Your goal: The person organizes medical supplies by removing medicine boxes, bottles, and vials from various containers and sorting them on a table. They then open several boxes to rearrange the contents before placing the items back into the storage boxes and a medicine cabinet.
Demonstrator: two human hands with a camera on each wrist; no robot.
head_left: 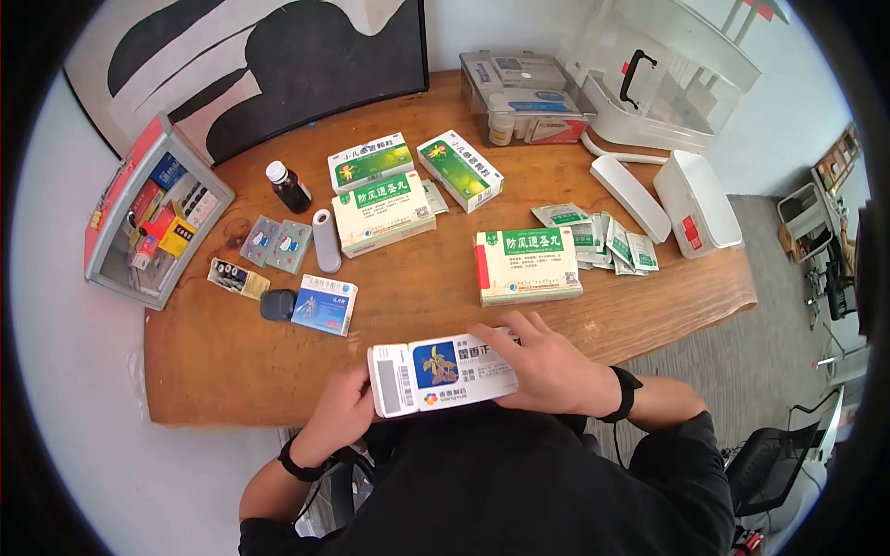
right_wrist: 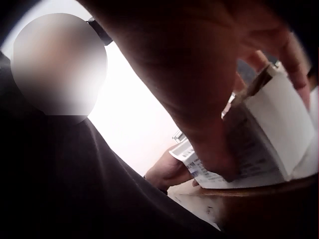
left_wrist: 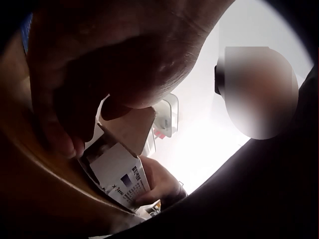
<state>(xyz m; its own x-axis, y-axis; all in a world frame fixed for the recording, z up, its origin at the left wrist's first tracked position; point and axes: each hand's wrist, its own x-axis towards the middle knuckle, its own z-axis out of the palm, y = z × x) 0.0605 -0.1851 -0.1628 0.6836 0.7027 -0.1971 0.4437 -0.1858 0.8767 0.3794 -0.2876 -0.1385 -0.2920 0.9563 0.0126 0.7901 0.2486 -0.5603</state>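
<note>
**Two hands holding a white medicine box at the near edge of a wooden worktop**

A person in a dark top is sitting at a wooden worktop [head_left: 408, 306] and holding a long white medicine box [head_left: 443, 372] with both hands, just above the near edge of the wood. The left hand [head_left: 341, 412] is gripping the left end of the box from below, fingers curled round it. The right hand [head_left: 547, 366] is lying over the right end, fingers bent across the top face and thumb underneath. The box is lying nearly flat, with a barcode panel at its left end and a blue square picture beside that.

Just beyond the right hand, a larger green-and-white box [head_left: 527, 265] is resting flat, with a fan of small green sachets [head_left: 603, 241] further out to its right. Beyond the left hand, a small blue-and-white box [head_left: 324, 304] is sitting beside a dark cap [head_left: 277, 305]. Further out still, two more green boxes [head_left: 382, 196], a brown bottle [head_left: 288, 187] and blister strips [head_left: 275, 243] are lying about. Far off to the left of the left hand, a red-rimmed case [head_left: 153, 213] is standing packed with small items.
</note>
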